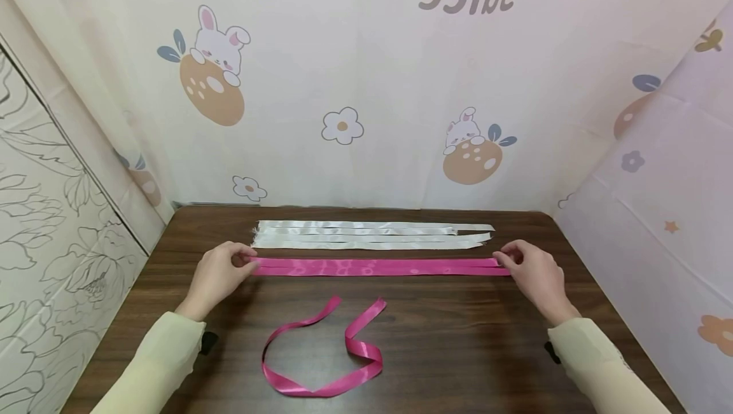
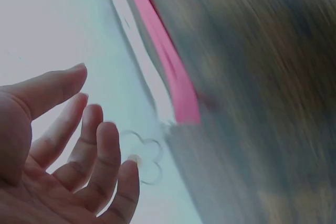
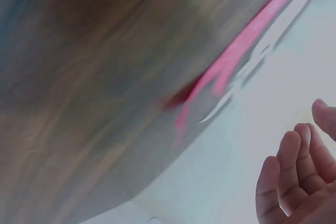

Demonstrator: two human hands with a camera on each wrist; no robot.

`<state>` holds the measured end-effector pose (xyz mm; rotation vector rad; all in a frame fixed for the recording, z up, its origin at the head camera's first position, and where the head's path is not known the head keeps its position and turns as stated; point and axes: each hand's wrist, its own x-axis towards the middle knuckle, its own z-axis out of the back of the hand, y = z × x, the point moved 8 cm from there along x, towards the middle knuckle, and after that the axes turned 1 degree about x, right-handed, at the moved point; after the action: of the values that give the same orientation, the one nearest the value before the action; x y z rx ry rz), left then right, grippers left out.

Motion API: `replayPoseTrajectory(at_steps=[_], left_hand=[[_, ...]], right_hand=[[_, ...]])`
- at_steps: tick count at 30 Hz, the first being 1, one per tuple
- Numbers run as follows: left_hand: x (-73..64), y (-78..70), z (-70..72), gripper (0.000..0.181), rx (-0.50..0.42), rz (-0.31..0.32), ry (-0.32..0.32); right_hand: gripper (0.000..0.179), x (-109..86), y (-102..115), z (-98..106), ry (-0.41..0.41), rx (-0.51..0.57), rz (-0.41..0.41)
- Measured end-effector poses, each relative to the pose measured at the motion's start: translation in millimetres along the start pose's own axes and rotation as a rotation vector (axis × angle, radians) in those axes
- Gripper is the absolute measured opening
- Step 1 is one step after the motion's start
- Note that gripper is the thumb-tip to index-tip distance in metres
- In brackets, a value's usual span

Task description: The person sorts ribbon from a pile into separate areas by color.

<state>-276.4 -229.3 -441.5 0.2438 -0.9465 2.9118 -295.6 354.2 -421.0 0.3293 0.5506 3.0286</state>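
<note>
Two pink ribbon strips (image 1: 366, 267) lie side by side across the table. At their left end is my left hand (image 1: 220, 277), thumb and forefinger curved, tips apart at the ribbon edge. My right hand (image 1: 535, 277) is at the other end, with its fingertips at the ribbon there. In the left wrist view, the left hand (image 2: 79, 156) has its fingers spread apart with nothing between them, away from the pink ribbon (image 2: 184, 100). The right wrist view likewise shows the right hand (image 3: 302, 177) loosely bent and holding nothing. Both wrist views are blurred.
Several cream ribbon strips (image 1: 355, 236) lie parallel just behind the pink ones, frayed at the left. A loose, curled pink ribbon (image 1: 321, 392) lies nearer the front on the brown wooden table (image 1: 458, 350). A patterned curtain (image 1: 389, 83) hangs behind the table.
</note>
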Motion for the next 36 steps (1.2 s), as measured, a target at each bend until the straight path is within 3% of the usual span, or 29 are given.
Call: replayPoseTrajectory(at_steps=[7, 17, 20, 27, 31, 36], left_hand=[[-17.8, -39.7, -14.3, 0.011, -0.019, -0.113, 0.081], [-46.2, -93.7, -40.9, 0.013, -0.022, -0.281, 0.215], [-55.5, -109.9, -51.2, 0.013, -0.009, -0.364, 0.237], [-72.0, -142.8, -75.7, 0.013, -0.005, -0.539, 0.308], [-75.7, -154.1, -88.6, 0.014, 0.016, -0.580, 0.371], [-79.5, -162.0, -101.2, 0.016, 0.046, -0.612, 0.429]], right_hand=[[0.020, -16.1, 56.1, -6.9, 0.013, 0.022, 0.161], [0.015, -53.9, 128.0, -26.3, 0.006, 0.079, 0.423], [0.015, -64.7, 144.6, -30.5, 0.035, 0.120, 0.462], [0.012, -90.1, 176.2, -49.2, 0.152, 0.223, 0.529], [0.008, -103.8, 190.0, -64.9, 0.259, 0.287, 0.559], [0.012, -117.8, 199.1, -89.2, 0.470, 0.366, 0.522]])
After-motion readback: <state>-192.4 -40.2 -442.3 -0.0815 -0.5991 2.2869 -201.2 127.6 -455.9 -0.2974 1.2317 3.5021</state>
